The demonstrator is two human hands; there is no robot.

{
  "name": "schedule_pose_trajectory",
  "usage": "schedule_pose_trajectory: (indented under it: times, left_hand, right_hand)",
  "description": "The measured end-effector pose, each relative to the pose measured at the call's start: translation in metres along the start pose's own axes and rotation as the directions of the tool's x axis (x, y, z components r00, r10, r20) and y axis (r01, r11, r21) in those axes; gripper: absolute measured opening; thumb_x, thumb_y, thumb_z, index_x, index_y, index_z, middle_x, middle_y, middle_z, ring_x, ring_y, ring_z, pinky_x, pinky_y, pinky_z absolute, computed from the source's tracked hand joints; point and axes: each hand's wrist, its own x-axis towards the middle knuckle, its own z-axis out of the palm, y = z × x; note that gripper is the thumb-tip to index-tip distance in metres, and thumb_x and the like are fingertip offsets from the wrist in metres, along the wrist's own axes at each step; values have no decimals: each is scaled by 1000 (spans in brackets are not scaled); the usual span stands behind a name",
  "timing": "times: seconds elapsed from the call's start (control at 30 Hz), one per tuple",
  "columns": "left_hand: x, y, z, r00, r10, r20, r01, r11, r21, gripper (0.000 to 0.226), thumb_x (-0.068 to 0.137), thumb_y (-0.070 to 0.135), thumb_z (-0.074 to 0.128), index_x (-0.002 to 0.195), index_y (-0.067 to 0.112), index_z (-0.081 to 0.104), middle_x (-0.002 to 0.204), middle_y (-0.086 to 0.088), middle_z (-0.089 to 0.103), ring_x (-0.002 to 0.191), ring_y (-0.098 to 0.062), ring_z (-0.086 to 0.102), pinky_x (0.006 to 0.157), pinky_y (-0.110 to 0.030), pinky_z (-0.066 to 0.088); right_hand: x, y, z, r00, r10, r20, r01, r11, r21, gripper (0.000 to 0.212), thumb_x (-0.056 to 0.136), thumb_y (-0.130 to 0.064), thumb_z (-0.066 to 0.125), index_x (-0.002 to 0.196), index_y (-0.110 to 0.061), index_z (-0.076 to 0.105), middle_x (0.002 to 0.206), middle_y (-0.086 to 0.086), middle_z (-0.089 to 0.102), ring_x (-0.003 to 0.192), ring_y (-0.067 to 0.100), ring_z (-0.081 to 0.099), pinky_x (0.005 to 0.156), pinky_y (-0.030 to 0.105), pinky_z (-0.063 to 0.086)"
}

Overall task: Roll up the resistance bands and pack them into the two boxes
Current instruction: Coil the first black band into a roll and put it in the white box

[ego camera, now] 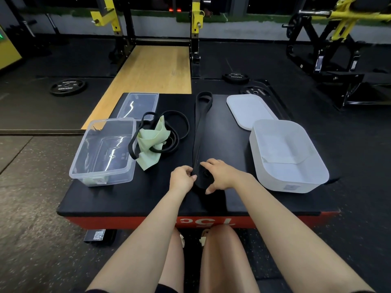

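A wide black resistance band (201, 132) lies stretched lengthwise down the middle of the black-topped bench (228, 132), its far loop near the back edge and its near end coiled into a small roll between the two hands. The left hand (182, 178) pinches the left side of that roll with curled fingers and thumb, while the right hand (222, 175) arches over its right side, index finger on top of the band and thumb spread below, gripping the coil. To the left of the band sits a tangle of thinner black loop bands (179, 127) mixed with a pale green flat band (152, 138), crumpled and resting just beside a clear plastic box (103, 153). That clear box stands open near the bench's left edge, with something pale showing through its near wall, though what it is cannot be told. Its clear lid (138, 105) lies flat behind it toward the far left corner. On the right side stands a frosted white box (287, 157), open, with its white lid (249, 111) lying flat behind it and partly tucked under the box's far rim. The bench has a red side panel (127, 223) with white lettering. Beyond it, on the dark gym floor, lie black weight plates (67, 86) beside a wooden platform (148, 68) and a yellow-and-black rack (196, 22).
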Motion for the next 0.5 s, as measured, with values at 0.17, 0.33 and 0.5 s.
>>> schedule_pose_trajectory:
  times: [0.17, 0.33, 0.5]
  left_hand:
    - [1, -1, 5, 997, -67, -30, 61, 982, -178, 39, 84, 6, 65, 122, 11, 60, 116, -8, 65, 105, -21, 62, 94, -39, 51]
    - [-1, 0, 7, 998, -52, -34, 45, 982, -183, 42, 86, 3, 62, 128, 11, 57, 122, -11, 61, 110, -22, 60, 96, -36, 49]
    - [-4, 1, 7, 999, -11, -48, 5, 991, -133, 40, 89, 3, 59, 128, 9, 56, 126, -10, 60, 117, -19, 56, 96, -21, 41]
  right_hand:
    - [-10, -2, 13, 993, 89, -72, -78, 987, 141, 108, 76, -42, 75, 152, -18, 2, 158, -1, 9, 144, 20, 12, 112, 40, 31]
    - [-19, -17, 22, 939, 244, -241, -239, 970, 49, 107, 69, -64, 69, 147, -10, 18, 146, 7, 28, 134, 25, 27, 100, 39, 40]
    - [-11, -33, 29, 895, 309, -323, -310, 950, 49, 100, 73, -72, 57, 141, -5, 28, 139, 9, 34, 129, 25, 33, 94, 36, 43]
